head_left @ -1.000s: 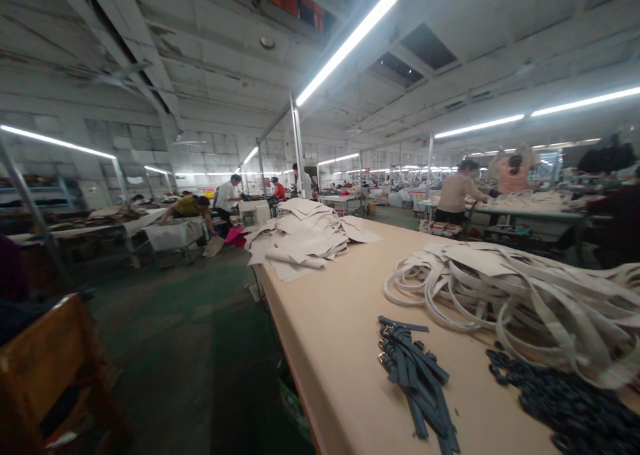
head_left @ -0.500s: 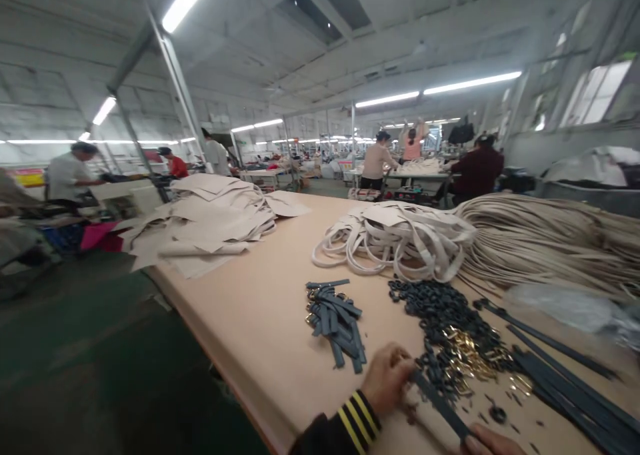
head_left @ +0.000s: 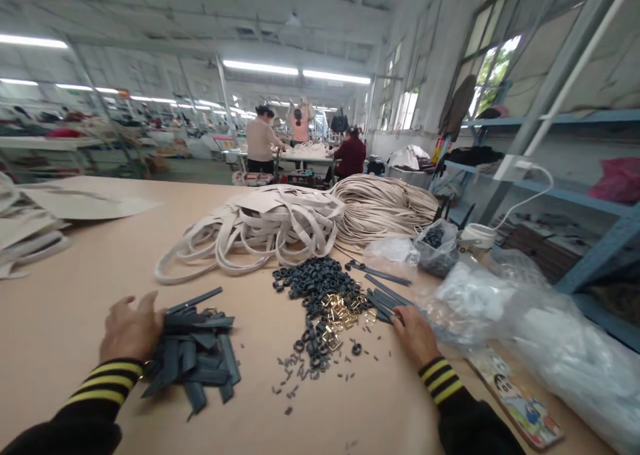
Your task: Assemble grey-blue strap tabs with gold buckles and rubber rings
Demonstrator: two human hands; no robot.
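My left hand [head_left: 131, 328] is at the left edge of a pile of short dark strap pieces [head_left: 200, 358]. Its fingers are spread, and nothing shows held in them. My right hand [head_left: 416, 335] reaches the near ends of long dark strips [head_left: 387, 300], its fingertips pressed together on one of them; the exact grip is partly hidden. Between the hands lie a heap of small dark loops [head_left: 320, 281] and gold metal buckles [head_left: 343, 310]. Tiny dark bits [head_left: 300, 368] are scattered in front of them.
Looped pale straps [head_left: 265, 225] and a bundle of beige cords [head_left: 385, 205] lie behind. Pale fabric panels [head_left: 85, 201] are at left. Plastic bags [head_left: 480, 295] and a cartoon-printed flat case [head_left: 517, 398] line the right side. Several people work at a far table; blue shelving [head_left: 555, 118] stands right.
The view has turned right. The dark strap held between both hands is no longer in them; my left hand has moved to the short-piece pile, my right to the long strips.
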